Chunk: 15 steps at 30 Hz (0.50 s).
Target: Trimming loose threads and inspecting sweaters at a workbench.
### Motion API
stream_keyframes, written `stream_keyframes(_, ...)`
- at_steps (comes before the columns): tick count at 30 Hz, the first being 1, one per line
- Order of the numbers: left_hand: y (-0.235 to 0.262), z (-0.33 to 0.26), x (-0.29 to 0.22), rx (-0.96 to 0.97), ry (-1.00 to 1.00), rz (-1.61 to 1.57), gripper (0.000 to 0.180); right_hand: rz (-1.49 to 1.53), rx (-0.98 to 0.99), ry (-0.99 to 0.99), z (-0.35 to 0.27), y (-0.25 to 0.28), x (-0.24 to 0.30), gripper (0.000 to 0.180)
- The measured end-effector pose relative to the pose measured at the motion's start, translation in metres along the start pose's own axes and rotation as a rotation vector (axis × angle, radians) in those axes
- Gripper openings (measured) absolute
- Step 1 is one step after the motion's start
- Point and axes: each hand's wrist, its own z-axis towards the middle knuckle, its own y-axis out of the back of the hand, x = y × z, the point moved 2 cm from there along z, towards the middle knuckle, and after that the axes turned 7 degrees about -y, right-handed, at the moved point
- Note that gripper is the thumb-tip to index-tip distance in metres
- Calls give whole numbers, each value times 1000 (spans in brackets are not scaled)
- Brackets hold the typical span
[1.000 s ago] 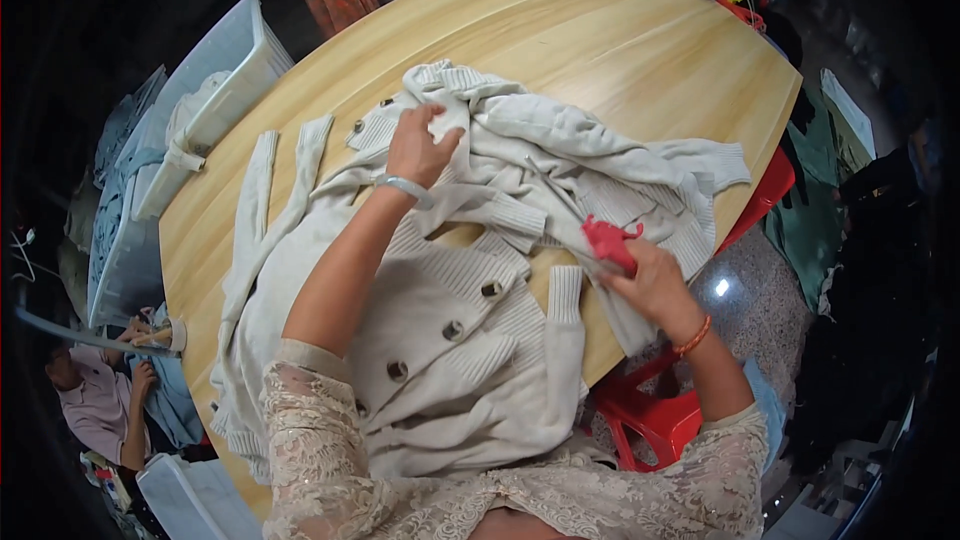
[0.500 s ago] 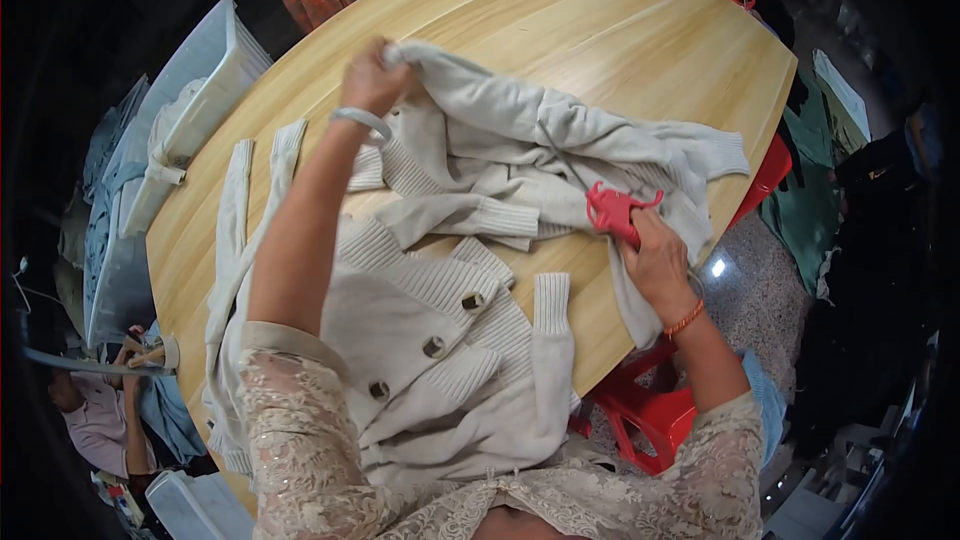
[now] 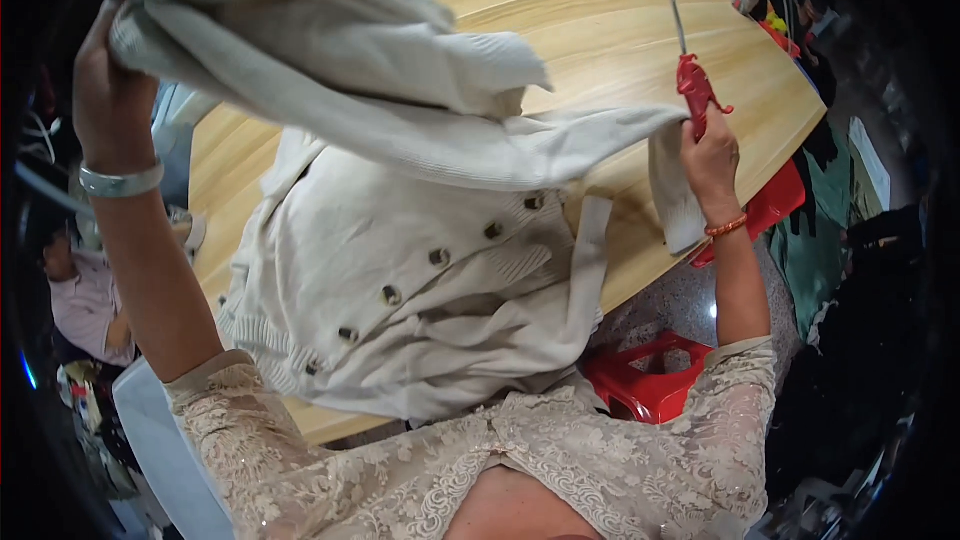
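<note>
My left hand is raised at the upper left, closed on a bunched off-white knit garment lifted above the table. From that bundle a long sleeve stretches across to my right hand. That hand is closed around a red air blow gun, its thin metal nozzle pointing up and away. The sleeve runs behind or into the same grip, and its ribbed end hangs below. Under the raised garment an off-white button cardigan with dark buttons lies spread over the near part of the table.
The wooden table has a curved edge. A red plastic stool stands on the floor at its near right side. A pale plastic bin is at lower left, near a person in a pink top. Green cloth hangs at right.
My left hand has swung left and up, lifting the garment off the table. My right hand has moved up and slightly right, and the blow gun's nozzle now points away.
</note>
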Motion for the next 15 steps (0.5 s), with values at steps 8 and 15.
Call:
stream_keyframes(8, 79, -194, 88, -399, 594, -386, 34, -26, 267, -110, -8, -36, -1, 23)
stream_keyframes(15, -18, -209, 102, -600, 783, 298, 98, 327, 542, 152, -75, -27, 94, 46)
